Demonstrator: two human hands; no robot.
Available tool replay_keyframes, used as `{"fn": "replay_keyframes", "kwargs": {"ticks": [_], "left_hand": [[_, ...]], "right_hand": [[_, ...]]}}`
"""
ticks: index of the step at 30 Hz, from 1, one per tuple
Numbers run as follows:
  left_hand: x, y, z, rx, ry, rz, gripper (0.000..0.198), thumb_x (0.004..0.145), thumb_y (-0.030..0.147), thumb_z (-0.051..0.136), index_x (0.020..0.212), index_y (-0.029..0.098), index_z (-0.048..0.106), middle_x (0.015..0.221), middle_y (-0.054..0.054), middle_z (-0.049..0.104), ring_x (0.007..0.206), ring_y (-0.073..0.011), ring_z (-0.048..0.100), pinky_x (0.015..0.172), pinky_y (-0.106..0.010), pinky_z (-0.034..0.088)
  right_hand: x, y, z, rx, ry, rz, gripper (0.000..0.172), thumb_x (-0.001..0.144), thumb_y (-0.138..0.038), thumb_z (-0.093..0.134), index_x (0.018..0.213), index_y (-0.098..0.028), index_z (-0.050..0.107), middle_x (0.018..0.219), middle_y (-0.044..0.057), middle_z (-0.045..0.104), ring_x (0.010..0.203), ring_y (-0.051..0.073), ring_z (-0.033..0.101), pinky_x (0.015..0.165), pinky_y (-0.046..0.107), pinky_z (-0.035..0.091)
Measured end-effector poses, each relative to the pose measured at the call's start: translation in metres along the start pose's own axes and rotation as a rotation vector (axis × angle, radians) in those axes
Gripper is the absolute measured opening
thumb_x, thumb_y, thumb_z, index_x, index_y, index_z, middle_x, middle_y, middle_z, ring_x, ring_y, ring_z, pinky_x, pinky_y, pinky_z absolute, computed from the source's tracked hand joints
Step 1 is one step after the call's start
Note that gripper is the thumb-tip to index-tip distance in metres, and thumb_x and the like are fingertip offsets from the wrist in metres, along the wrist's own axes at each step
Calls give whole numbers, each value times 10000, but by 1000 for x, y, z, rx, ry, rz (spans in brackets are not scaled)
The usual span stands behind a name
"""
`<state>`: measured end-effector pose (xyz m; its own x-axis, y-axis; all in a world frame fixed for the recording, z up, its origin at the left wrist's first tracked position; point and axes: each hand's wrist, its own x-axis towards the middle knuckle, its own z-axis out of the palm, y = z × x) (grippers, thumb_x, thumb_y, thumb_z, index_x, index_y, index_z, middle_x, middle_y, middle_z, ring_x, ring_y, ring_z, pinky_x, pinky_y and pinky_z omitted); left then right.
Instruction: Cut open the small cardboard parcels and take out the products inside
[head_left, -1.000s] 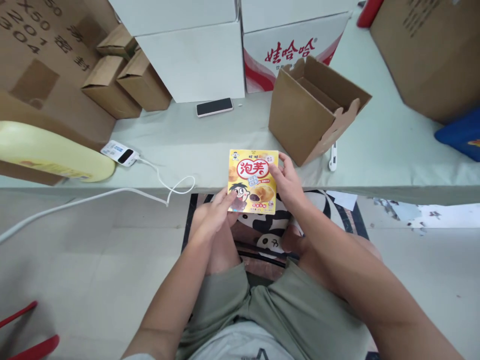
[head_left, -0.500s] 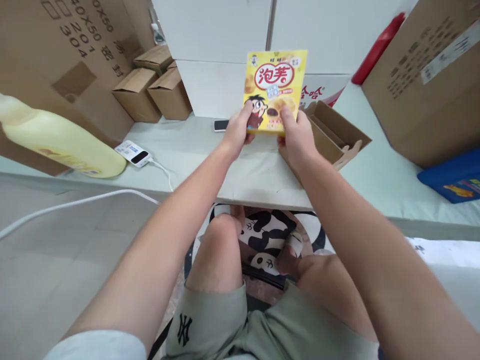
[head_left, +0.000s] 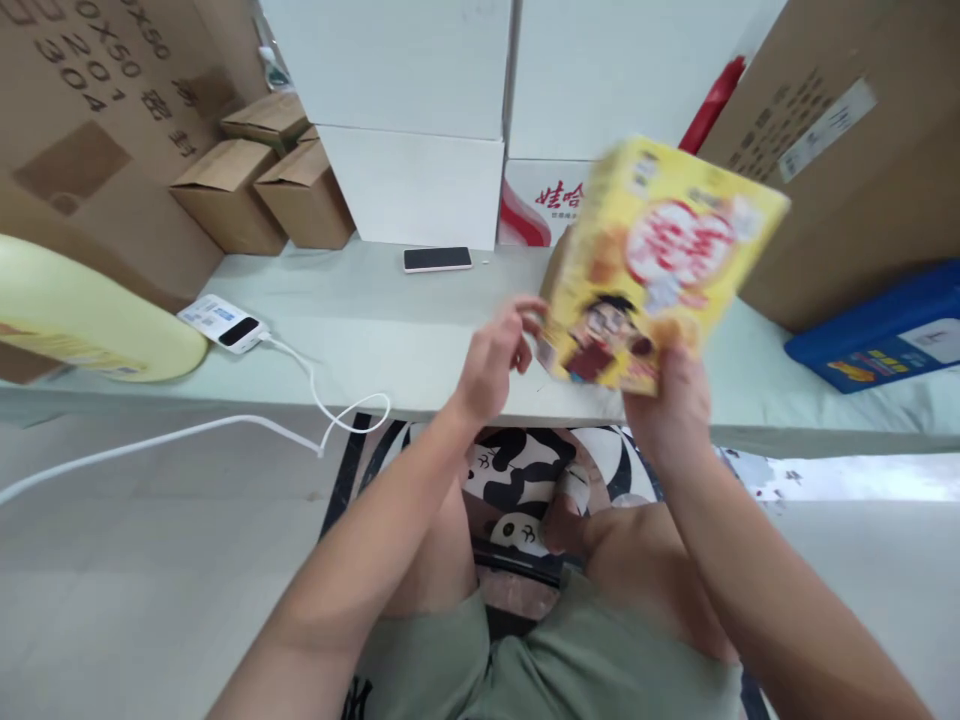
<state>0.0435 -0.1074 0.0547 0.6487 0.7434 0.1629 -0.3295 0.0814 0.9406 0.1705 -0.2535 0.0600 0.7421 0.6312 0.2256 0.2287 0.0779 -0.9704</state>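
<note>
A yellow snack box (head_left: pixel 600 270) with red lettering and a cartoon figure is held up over the table, tilted and slightly blurred. My right hand (head_left: pixel 671 400) grips its lower edge, thumb across the front. Close to the box's lower left corner is my left hand (head_left: pixel 491 355), its fingers loosely bent and apart; whether a fingertip touches the box I cannot tell. Behind the snack box, a small part of a brown cardboard box (head_left: pixel 554 268) shows, the rest hidden.
A phone (head_left: pixel 437 259) lies at the table's back, before white boxes (head_left: pixel 420 185). On the left are small cartons (head_left: pixel 232 195), a cabled white device (head_left: pixel 221 322) and a pale yellow bottle (head_left: pixel 90 315). A blue container (head_left: pixel 877 335) and large carton (head_left: pixel 832 190) stand right.
The snack box has moved right and nearer, and has tilted. My left hand has let go of its front and dropped lower; my right hand still holds it. The view has shifted right.
</note>
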Motion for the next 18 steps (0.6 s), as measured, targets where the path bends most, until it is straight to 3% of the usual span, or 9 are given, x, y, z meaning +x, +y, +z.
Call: {"fn": "replay_keyframes", "kwargs": {"ticks": [1, 3, 5, 7, 11, 15, 18], "left_hand": [[-13, -13, 1, 88, -115, 25, 468, 931, 634, 550, 994, 185, 665, 773, -8, 625, 550, -85, 453, 556, -250, 366], [-25, -39, 2, 268, -231, -39, 438, 931, 579, 485, 904, 179, 662, 727, -7, 594, 579, -106, 441, 580, -269, 357], [-21, -61, 8, 389, -284, -130, 425, 913, 539, 430, 821, 179, 637, 690, -4, 559, 594, -122, 440, 591, -281, 347], [-8, -78, 16, 436, -317, -173, 414, 897, 522, 402, 762, 184, 602, 651, 8, 514, 602, -132, 438, 601, -288, 340], [22, -100, 36, 490, -378, -170, 406, 873, 519, 416, 611, 210, 446, 565, 40, 371, 591, -129, 374, 603, -295, 288], [38, -114, 47, 577, -410, -185, 427, 833, 499, 513, 555, 215, 356, 526, 50, 332, 566, -116, 307, 593, -311, 216], [48, -117, 50, 608, -415, -202, 446, 840, 485, 517, 543, 213, 327, 526, 50, 318, 570, -112, 288, 597, -314, 216]], "right_hand": [[-16, 7, -22, 59, 97, -11, 581, 870, -735, 489, 1227, -288, 591, 1224, 105, 641, 1169, 273, 669, 773, 361, 601], [-36, 24, -67, 135, 345, -12, 494, 848, -665, 537, 1157, -285, 604, 1179, 85, 650, 1102, 236, 678, 710, 318, 587], [-39, 44, -110, 148, 563, 89, 422, 802, -595, 621, 1080, -279, 599, 1069, 48, 655, 873, 169, 668, 546, 237, 508], [-30, 64, -144, 74, 700, 250, 397, 757, -543, 687, 1020, -266, 577, 972, 8, 643, 691, 114, 594, 482, 202, 469], [15, 100, -177, -172, 660, 464, 392, 767, -564, 696, 964, -247, 575, 936, 12, 656, 656, 114, 589, 495, 219, 514], [91, 130, -177, -292, 597, 475, 333, 818, -539, 680, 863, -220, 591, 881, 64, 665, 643, 149, 599, 504, 281, 533], [159, 143, -167, -388, 515, 455, 319, 851, -503, 660, 741, -222, 556, 720, 64, 607, 599, 173, 573, 504, 320, 498]]}}
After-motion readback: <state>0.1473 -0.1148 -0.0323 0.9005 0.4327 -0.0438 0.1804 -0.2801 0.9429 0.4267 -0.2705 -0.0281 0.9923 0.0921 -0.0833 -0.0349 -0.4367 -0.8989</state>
